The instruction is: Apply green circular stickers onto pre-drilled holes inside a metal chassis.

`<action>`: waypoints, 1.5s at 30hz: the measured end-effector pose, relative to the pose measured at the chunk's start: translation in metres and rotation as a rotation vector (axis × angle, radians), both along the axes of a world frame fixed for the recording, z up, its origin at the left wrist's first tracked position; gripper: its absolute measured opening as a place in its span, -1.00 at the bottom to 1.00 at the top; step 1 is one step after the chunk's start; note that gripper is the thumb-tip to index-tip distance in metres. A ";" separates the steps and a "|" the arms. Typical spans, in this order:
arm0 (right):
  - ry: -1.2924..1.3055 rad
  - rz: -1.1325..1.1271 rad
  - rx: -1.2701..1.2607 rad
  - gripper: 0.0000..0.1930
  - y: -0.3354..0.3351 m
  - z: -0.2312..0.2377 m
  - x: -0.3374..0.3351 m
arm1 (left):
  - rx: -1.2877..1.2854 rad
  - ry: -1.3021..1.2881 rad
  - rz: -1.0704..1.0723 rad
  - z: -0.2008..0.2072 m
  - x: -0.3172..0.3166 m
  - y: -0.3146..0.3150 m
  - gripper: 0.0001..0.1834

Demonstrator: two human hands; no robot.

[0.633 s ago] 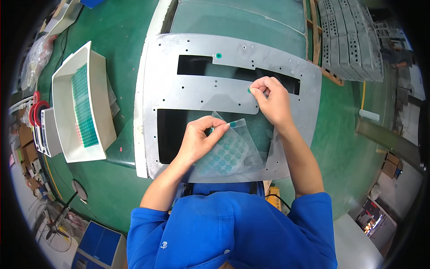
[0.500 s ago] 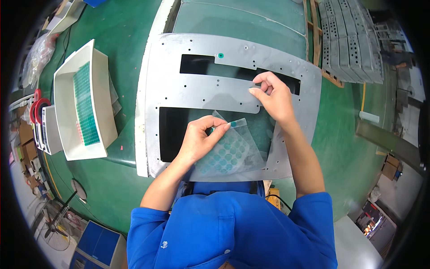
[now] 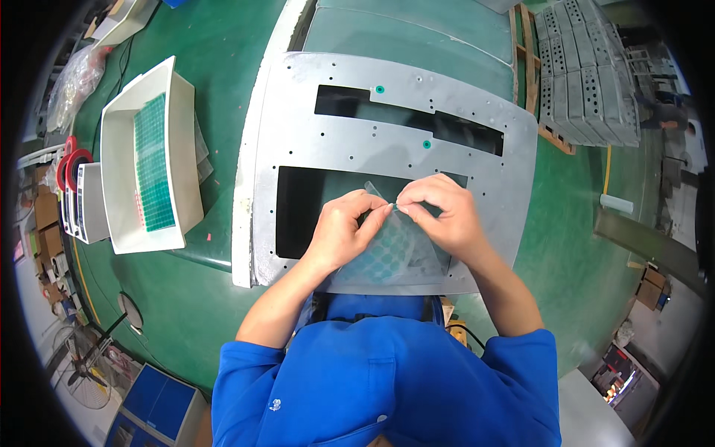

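Translucent backing sheet (image 3: 387, 249) w/ rows of round stickers, held over the lower edge of the metal panel (image 3: 298, 119), just in front of the person's chest.

Head view, only view avail.
- Left hand (image 3: 344, 231): fingers curled, thumb + forefinger pinched on sheet's top edge.
- Right hand (image 3: 443, 216): also pinched shut at the same top corner, fingertips of both hands nearly touching. Cannot tell whether right is gripping the sheet itself or one sticker; contact point too small to resolve.
- Lower part of sheet hidden behind both hands and wrists. Sticker colour on sheet hard to make out, reads pale grey-green thru the film.
- Panel: flat grey, two long rectangular cut-outs, many small holes. Two green dots on it: one (image 3: 380, 89) near upper slot, one (image 3: 427, 144) by the slot's lower edge. Near edge of panel cut off by blue sleeves.

Surface/room:
- Green tabletop (image 3: 201, 298), panel lies on a paler board on it.
- White tray (image 3: 119, 149) well to the left, holding a green sticker sheet (image 3: 153, 164).
- Red tape rolls (image 3: 71, 165) at far left, partly cut by the fisheye rim.
- Stacked grey metal parts (image 3: 588, 74) on a pallet, upper right; detail blurred.
- Blue box (image 3: 153, 406) on the floor, lower left.
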State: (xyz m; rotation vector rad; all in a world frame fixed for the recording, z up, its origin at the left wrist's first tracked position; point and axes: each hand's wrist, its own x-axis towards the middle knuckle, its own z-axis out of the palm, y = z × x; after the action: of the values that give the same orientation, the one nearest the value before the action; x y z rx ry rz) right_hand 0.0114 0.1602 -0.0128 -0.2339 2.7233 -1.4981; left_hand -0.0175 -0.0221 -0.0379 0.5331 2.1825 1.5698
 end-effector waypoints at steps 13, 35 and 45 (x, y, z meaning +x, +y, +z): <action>-0.130 -0.288 0.160 -0.99 0.013 -0.035 -0.019 | -0.044 -0.326 0.128 -0.015 -0.001 0.002 -0.81; -0.113 -0.308 0.198 -0.92 0.011 -0.040 -0.022 | 0.005 -0.277 0.130 -0.019 0.000 0.001 -0.79; -0.303 -0.245 -0.117 -0.82 0.024 -0.016 -0.032 | 0.023 -0.089 0.058 0.000 0.005 -0.005 -0.84</action>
State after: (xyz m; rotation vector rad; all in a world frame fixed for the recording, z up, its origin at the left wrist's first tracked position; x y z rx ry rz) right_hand -0.0211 0.1847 -0.0289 0.3126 2.4964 -1.5965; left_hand -0.0128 -0.0267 -0.0382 0.4021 2.1344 1.6184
